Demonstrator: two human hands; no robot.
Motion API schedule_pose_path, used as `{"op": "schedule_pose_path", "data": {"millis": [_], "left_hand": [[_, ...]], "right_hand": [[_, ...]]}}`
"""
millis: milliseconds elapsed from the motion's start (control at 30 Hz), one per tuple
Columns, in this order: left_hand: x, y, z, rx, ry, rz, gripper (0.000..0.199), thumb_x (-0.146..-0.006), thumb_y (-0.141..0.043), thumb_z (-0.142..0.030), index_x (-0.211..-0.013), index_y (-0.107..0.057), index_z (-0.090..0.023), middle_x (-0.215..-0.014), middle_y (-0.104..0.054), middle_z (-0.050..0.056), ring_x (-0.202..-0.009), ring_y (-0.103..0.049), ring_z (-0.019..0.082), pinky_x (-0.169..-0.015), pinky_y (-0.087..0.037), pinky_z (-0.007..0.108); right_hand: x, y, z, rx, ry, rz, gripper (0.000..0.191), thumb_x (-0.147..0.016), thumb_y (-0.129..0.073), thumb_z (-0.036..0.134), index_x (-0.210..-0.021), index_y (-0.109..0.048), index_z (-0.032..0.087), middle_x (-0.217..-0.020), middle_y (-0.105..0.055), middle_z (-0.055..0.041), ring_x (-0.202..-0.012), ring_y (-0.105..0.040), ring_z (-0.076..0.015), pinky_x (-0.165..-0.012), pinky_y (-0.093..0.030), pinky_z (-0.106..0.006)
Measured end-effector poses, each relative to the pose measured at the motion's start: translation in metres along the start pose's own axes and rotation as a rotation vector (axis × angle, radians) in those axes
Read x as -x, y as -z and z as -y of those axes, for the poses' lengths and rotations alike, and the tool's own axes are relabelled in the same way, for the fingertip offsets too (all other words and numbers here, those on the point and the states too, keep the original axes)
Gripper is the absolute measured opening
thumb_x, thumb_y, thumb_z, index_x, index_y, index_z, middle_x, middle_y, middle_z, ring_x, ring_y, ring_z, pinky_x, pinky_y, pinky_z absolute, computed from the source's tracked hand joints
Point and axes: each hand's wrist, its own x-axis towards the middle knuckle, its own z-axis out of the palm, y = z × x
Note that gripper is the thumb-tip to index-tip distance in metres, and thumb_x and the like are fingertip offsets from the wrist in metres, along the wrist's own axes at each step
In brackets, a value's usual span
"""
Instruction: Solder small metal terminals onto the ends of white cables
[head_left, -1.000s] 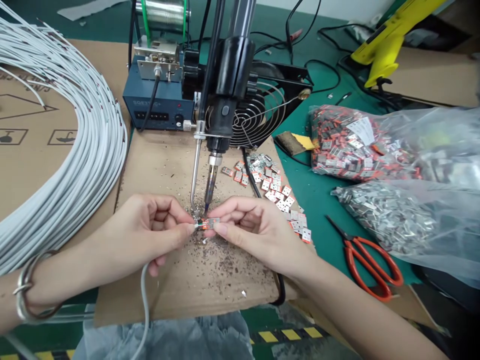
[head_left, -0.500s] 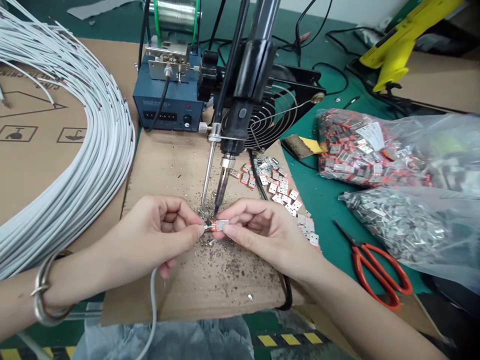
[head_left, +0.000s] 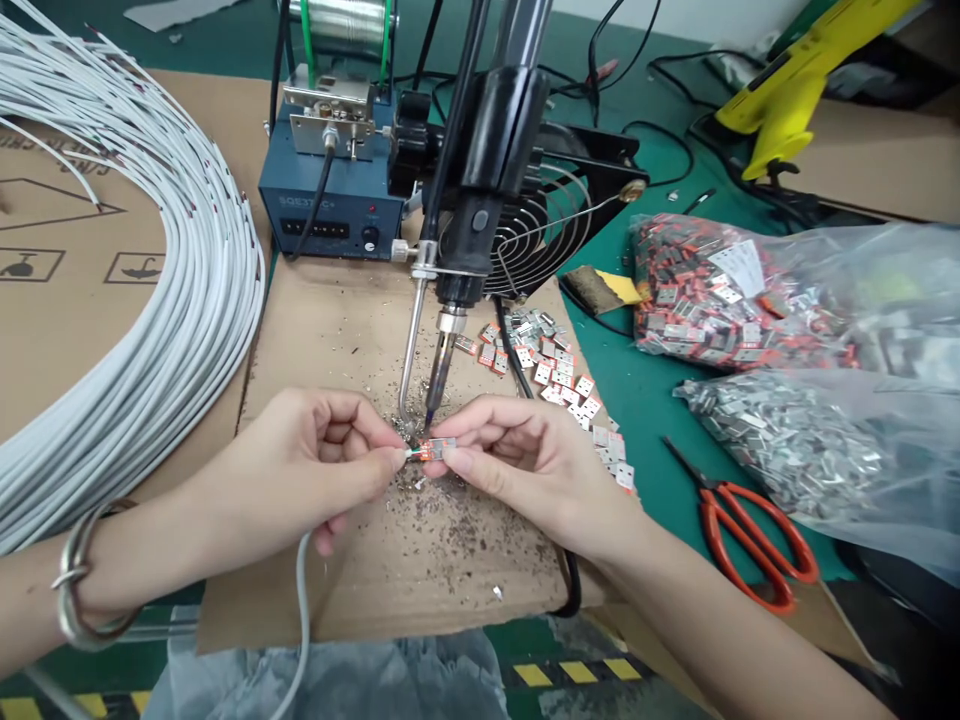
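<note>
My left hand [head_left: 330, 470] pinches the end of a white cable [head_left: 303, 600], whose length hangs down past the board's front edge. Between thumb and fingers of my right hand [head_left: 517, 460] is a USB plug [head_left: 439, 449] with an orange-red insert and metal shell. Thin wires from the cable meet the plug's left end. Just above that spot stands the tip of a fixed soldering iron [head_left: 440, 370], and a bent metal solder feed tube [head_left: 409, 350] ends beside it. Whether the iron's tip touches the plug, I cannot tell.
A blue solder feeder [head_left: 330, 190] carries a solder spool [head_left: 349, 28], beside a fan [head_left: 544, 220]. Loose USB plugs [head_left: 562, 370] lie right of the iron. Bundled white cables [head_left: 202, 300] lie left. Bagged connectors [head_left: 720, 300] and orange-handled scissors [head_left: 757, 545] are at the right.
The whole view has shifted slightly, with things now a little further left. Both hands keep the same hold, with the plug and cable end still below the iron's tip.
</note>
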Motion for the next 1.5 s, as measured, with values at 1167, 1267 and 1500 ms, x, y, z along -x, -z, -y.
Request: {"op": "schedule_pose_path", "data": {"millis": [1167, 1267, 1500], "left_hand": [[0.007, 0.001, 0.007, -0.446, -0.253, -0.079, 0.019, -0.078, -0.059, -0.032, -0.074, -0.062, -0.013, -0.054, -0.045, -0.004, -0.050, -0.036, 0.009, -0.044, -0.027, 0.019], [0.004, 0.001, 0.008, -0.459, -0.315, -0.117, 0.020, -0.078, -0.057, -0.031, -0.073, -0.064, -0.013, -0.055, -0.047, -0.003, -0.052, -0.036, 0.009, -0.046, -0.028, 0.019], [-0.001, 0.000, 0.007, -0.430, -0.373, -0.167, 0.016, -0.075, -0.059, -0.026, -0.068, -0.064, -0.013, -0.053, -0.049, -0.004, -0.049, -0.036, 0.007, -0.044, -0.028, 0.018]], "right_hand": [[-0.003, -0.003, 0.007, 0.023, -0.179, 0.101, 0.013, -0.075, -0.067, 0.020, -0.079, -0.058, 0.011, -0.068, -0.066, -0.0024, -0.047, -0.050, -0.0035, -0.042, -0.037, -0.014], [-0.006, -0.002, 0.004, -0.012, -0.165, 0.064, 0.021, -0.072, -0.072, 0.025, -0.077, -0.059, 0.010, -0.068, -0.067, -0.0031, -0.043, -0.047, -0.0022, -0.038, -0.034, -0.014], [-0.004, -0.007, 0.000, -0.101, -0.113, -0.008, 0.020, -0.069, -0.074, 0.024, -0.077, -0.061, 0.011, -0.068, -0.068, -0.0042, -0.043, -0.045, -0.0030, -0.040, -0.036, -0.015]]}}
